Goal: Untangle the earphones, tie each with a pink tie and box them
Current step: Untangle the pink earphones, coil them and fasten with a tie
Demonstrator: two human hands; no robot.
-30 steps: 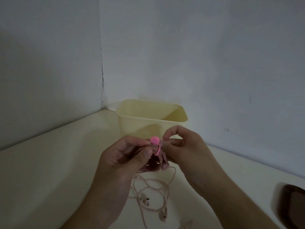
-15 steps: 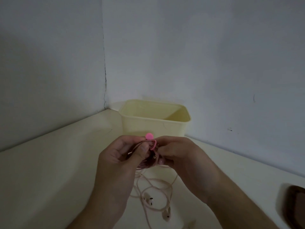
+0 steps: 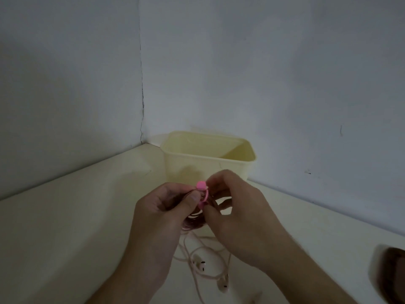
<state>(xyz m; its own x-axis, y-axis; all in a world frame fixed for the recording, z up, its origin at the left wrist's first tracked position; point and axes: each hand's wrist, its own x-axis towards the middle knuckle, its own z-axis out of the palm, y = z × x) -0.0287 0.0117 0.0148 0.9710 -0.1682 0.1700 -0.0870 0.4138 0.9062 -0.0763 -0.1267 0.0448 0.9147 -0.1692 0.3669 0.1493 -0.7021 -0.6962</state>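
left hand [image 3: 162, 207]: raised in front of the box, fingers curled and thumb pressed down, pinching the coiled earphone cable on its left side
right hand [image 3: 238, 213]: just right of the left hand, fingers curled, fingertips pinching the pink tie at the top of the coil
pink tie [image 3: 202, 193]: bright pink strap looped round the upper part of the coil, between the two hands; its round head stands up at the top, level with the box's front wall in the view; a second pink bit shows just below, beside the left thumb
coiled earphone cable [image 3: 194, 222]: pale pink loops bunched between the hands, lifted off the counter, in front of the box and not in it
loose earphone cable [image 3: 197, 270]: pale pink strands hanging from the coil and lying in loops on the counter, nearer the viewer than the box, below the hands
earbuds [image 3: 200, 263]: two pale buds on the counter among the loose strands, one under the hands, the other [image 3: 223, 285] farther right and nearer the viewer
box [image 3: 208, 159]: pale yellow plastic tub, open at the top, standing on the counter in the corner where the walls meet, behind the hands; its inside is only partly visible
counter [image 3: 65, 227]: cream surface carrying the box and the loose cable
dark object [image 3: 392, 273]: brown shape at the counter's right edge, well apart from the box, cut off by the frame; what it is cannot be told
walls [image 3: 285, 73]: plain grey-white, with a dark crack running down the corner seam to the left of the box
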